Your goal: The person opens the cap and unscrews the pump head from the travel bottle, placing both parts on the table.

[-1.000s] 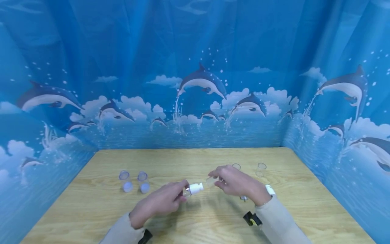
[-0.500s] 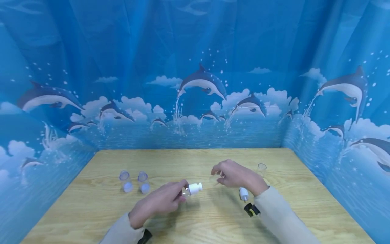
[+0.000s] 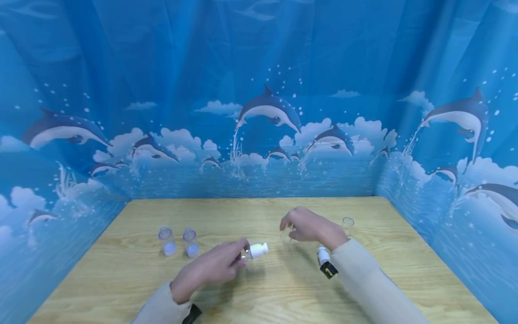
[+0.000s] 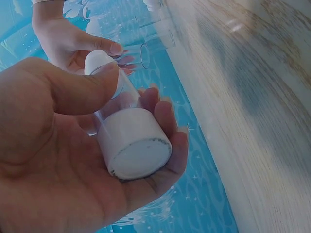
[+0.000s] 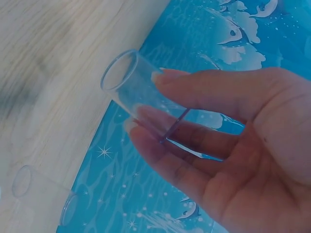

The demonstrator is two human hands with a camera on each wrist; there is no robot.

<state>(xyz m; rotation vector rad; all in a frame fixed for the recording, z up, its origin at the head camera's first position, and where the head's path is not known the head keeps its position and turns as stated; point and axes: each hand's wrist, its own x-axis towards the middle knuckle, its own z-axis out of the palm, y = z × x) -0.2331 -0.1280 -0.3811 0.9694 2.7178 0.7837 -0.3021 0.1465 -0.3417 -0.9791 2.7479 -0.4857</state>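
My left hand [image 3: 218, 263] grips a small pump bottle [image 4: 133, 141] with a clear body and a white base. In the head view its white pump top [image 3: 259, 249] points right, and my fingers hide much of the body. Farther back and to the right, my right hand [image 3: 305, 225] holds a clear cap [image 5: 146, 92] between thumb and fingertips. The right wrist view shows this cap tilted, its round rim turned away from the palm. A gap separates cap and bottle.
Two clear cylinders [image 3: 164, 233] with whitish bottoms stand on the left of the wooden table [image 3: 259, 297]. A white pump top [image 3: 323, 255] lies by my right wrist. Another clear cap [image 3: 347, 224] stands at the right. A dolphin-print curtain [image 3: 259, 175] encloses the back and sides.
My right hand has drawn back from the bottle's pump end and moved farther from me with the clear cap. This uncovers the white pump top by the wrist. The left hand stays nearly still.
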